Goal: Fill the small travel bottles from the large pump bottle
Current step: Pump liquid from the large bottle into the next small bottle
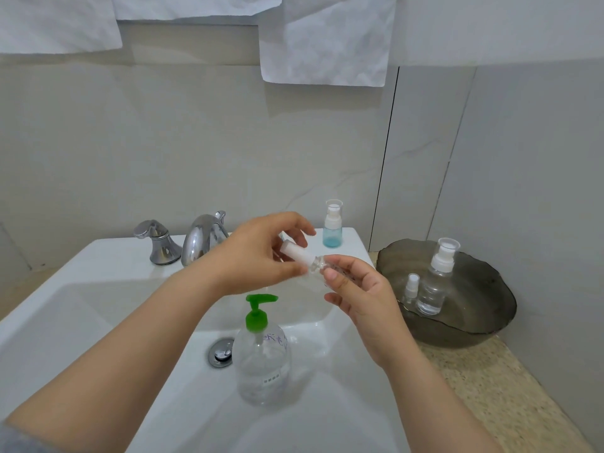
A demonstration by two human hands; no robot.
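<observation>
While your right hand (359, 299) grips the small clear bottle (322, 263) with curled fingers and thumb, your left hand (258, 253) pinches its white cap (295, 253) between thumb and fingertips. The two hands meet above the back right part of the sink (98, 256). The bottle lies tilted, with its neck pointing left toward the cap. The cap's end sits right at the bare threaded neck, and it cannot be told whether it is engaged with the thread.

Below your hands, the large pump bottle (263, 361) with the green pump head stands upright inside the basin, just right of the drain (221, 353). It is clear, and its fill level is hard to read.

On the sink's back right corner stands a travel bottle (332, 228) with some blue liquid at its bottom and a clear overcap. The chrome faucet (202, 238) and a handle (157, 240) sit along the back edge.

On the speckled counter (490, 387) against the sink's right edge rests a dark glass bowl (474, 325). It holds a tall clear spray bottle (436, 279) and, just beside it on the left, a tiny spray bottle (410, 289), both upright.
</observation>
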